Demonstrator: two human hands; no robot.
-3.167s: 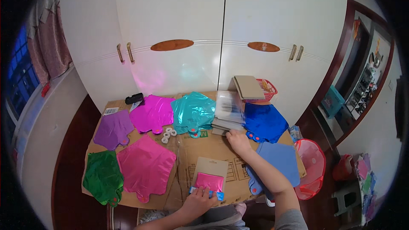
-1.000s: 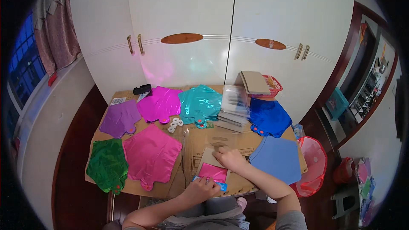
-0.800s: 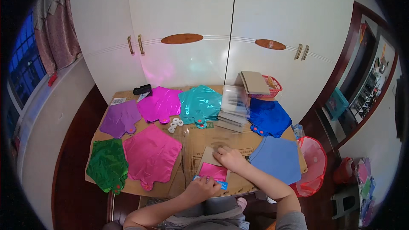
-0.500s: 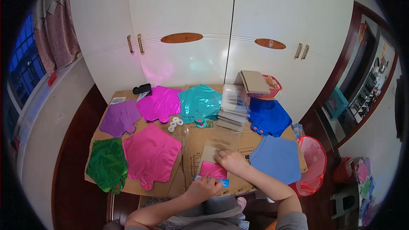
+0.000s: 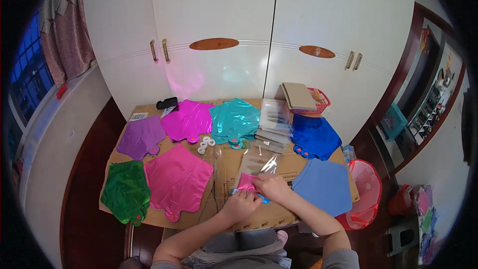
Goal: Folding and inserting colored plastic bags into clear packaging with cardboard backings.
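In front of me lies a clear plastic bag [image 5: 268, 163] with a greyish card inside and a light-blue strip [image 5: 265, 200] at its near end. A small folded piece of shiny pink foil [image 5: 246, 181] rests at the bag's near part; whether it is inside or on top I cannot tell. My left hand [image 5: 242, 205] presses bent fingers on the near edge by the blue strip. My right hand [image 5: 272, 188] has its fingers closed at the pink foil's right side, its fingertips partly hidden.
Foil shapes lie around on the cardboard tabletop [image 5: 199, 218]: green [image 5: 124, 184], purple [image 5: 139, 138], pink [image 5: 179, 182], magenta [image 5: 188, 122], teal [image 5: 235, 119], dark blue [image 5: 314, 134] and light blue [image 5: 322, 187]. White rings [image 5: 205, 144], stacked bags [image 5: 274, 119] and cards [image 5: 298, 96] sit behind; a red basket [image 5: 364, 194] stands right.
The bag's far end has lifted and now shines. My right hand has moved slightly nearer to me and right, onto the pink foil's side; my left hand has shifted a little up and right.
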